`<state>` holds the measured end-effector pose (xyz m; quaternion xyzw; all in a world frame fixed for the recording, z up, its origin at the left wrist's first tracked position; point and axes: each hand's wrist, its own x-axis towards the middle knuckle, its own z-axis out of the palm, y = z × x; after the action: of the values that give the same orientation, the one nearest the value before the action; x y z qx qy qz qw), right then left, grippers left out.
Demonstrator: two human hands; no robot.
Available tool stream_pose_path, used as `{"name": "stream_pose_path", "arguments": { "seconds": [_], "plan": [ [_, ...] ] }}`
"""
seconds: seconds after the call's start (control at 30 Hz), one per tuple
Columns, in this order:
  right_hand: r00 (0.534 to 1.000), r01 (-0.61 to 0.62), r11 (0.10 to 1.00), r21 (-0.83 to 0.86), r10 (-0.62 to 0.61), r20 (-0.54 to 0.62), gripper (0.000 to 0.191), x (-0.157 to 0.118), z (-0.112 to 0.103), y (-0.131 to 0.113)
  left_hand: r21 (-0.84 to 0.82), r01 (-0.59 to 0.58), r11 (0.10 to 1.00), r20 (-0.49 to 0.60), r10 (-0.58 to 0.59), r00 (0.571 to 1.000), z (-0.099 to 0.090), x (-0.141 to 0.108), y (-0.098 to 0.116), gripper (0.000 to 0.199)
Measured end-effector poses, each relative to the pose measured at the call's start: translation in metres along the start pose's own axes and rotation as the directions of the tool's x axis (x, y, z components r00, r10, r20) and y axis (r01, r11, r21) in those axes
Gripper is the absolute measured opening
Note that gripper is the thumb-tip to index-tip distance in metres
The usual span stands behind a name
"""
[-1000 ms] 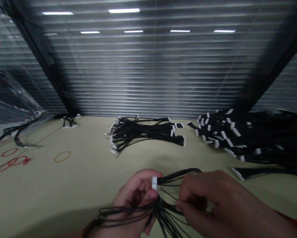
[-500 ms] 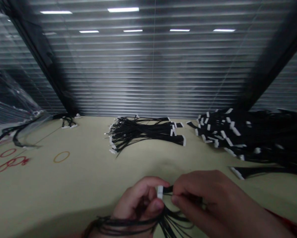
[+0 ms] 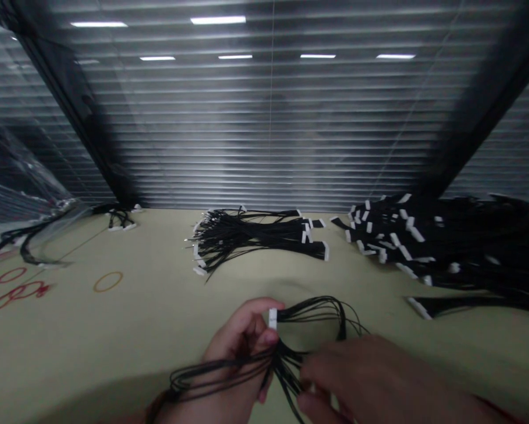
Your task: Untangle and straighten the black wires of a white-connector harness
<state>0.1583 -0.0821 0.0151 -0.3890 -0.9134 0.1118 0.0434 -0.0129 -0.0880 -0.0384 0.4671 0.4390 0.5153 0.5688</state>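
"Connector (image 3: 273, 318), white, one: location and risk?"

"Upright in the left hand (image 3: 240, 338), above the table (image 3: 158, 318), black wires (image 3: 311, 310) looping off its right side. Likely risk: snarled wires, since loose ones cross that same hand; or a dropped connector, should the pinch slacken."

"Hands: pose?"

"Left: raised, thumb and forefinger gripping the connector. Right hand (image 3: 357, 374): lower, beside the bottom wires, knuckles up, fingers curled, blurred; whether they grip wire, cannot tell."

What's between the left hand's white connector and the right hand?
In the head view, black wires lie between the white connector and the right hand.
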Motion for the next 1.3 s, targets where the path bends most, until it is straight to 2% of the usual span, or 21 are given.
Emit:
{"name": "stream_pose_path", "arguments": {
  "seconds": [0.07,0.23,0.43,0.6,0.77,0.9,0.93,0.97,1.0,1.03,1.07,1.1,1.13,1.17,1.2,1.23,1.27,1.3],
  "plan": [
    [0.992,-0.027,0.992,0.124,0.042,-0.120,0.020,0.006,0.006,-0.004,0.002,0.000,1.000,0.021,0.000,1.000,0.000,-0.001,0.000,0.033],
    [0.978,-0.044,0.984,0.170,0.077,-0.194,0.018,0.007,0.003,0.000,-0.038,-0.005,0.999,0.026,0.006,1.000,0.001,-0.001,-0.003,0.032],
    [0.995,-0.093,0.954,0.286,0.099,-0.005,0.019,0.007,-0.004,-0.003,-0.011,0.010,1.000,0.043,-0.009,0.999,0.001,-0.003,-0.003,0.031],
    [0.992,-0.111,0.954,0.280,0.121,-0.018,0.018,0.007,-0.007,-0.001,-0.030,0.026,0.999,0.032,-0.025,0.999,-0.001,-0.001,0.000,0.032],
    [0.984,-0.174,0.953,0.249,0.157,0.088,0.019,0.009,-0.013,0.001,-0.003,0.015,1.000,0.038,-0.015,0.999,-0.001,-0.001,-0.001,0.030],
    [0.981,-0.193,0.922,0.336,0.174,0.085,0.017,0.013,-0.016,0.002,-0.031,0.007,1.000,0.026,-0.007,1.000,0.002,-0.002,-0.001,0.033],
    [0.977,-0.212,0.886,0.413,0.187,0.102,0.018,0.013,-0.019,0.004,-0.039,0.009,0.999,0.009,-0.008,1.000,0.002,-0.002,-0.001,0.033],
    [0.970,-0.239,0.821,0.518,0.175,0.171,0.023,0.012,-0.022,0.007,-0.040,0.015,0.999,-0.005,-0.015,1.000,0.002,-0.002,-0.001,0.034],
    [0.955,-0.271,0.716,0.643,0.120,0.270,0.027,0.011,-0.027,0.011,-0.035,0.017,0.999,-0.021,-0.018,1.000,0.003,-0.001,-0.001,0.034],
    [0.936,-0.300,0.572,0.763,0.021,0.352,0.029,0.010,-0.033,0.015,-0.023,0.022,0.999,-0.027,-0.022,0.999,0.003,-0.001,0.000,0.034],
    [0.921,-0.315,0.415,0.854,-0.084,0.381,0.027,0.009,-0.039,0.021,-0.008,0.028,1.000,-0.030,-0.028,0.999,0.003,-0.001,0.000,0.034],
    [0.922,-0.300,0.279,0.912,-0.161,0.352,0.024,0.008,-0.046,0.027,0.002,0.033,0.999,-0.028,-0.033,0.999,0.003,-0.001,0.001,0.034],
    [0.942,-0.245,0.203,0.948,-0.182,0.282,0.019,0.008,-0.053,0.033,0.007,0.038,0.999,-0.025,-0.037,0.999,0.002,-0.001,0.002,0.034],
    [0.974,-0.143,0.232,0.962,-0.140,0.179,0.015,0.008,-0.059,0.040,0.008,0.043,0.999,-0.020,-0.043,0.999,0.002,-0.001,0.003,0.034],
    [0.997,-0.024,0.345,0.938,-0.064,0.049,0.011,0.008,-0.064,0.047,0.010,0.046,0.999,-0.014,-0.046,0.999,0.002,-0.002,0.004,0.034],
    [0.997,0.070,0.489,0.869,-0.005,-0.077,0.012,0.009,-0.069,0.054,0.016,0.051,0.999,-0.004,-0.051,0.999,0.002,-0.003,0.005,0.033],
    [0.979,0.137,0.618,0.774,0.035,-0.201,0.021,0.011,-0.073,0.060,0.022,0.052,0.998,-0.001,-0.052,0.999,0.002,-0.003,0.006,0.033],
    [0.946,0.188,0.708,0.681,0.056,-0.320,0.035,0.011,-0.076,0.067,0.024,0.053,0.998,0.003,-0.053,0.999,0.002,-0.004,0.007,0.032]
  ]
}}
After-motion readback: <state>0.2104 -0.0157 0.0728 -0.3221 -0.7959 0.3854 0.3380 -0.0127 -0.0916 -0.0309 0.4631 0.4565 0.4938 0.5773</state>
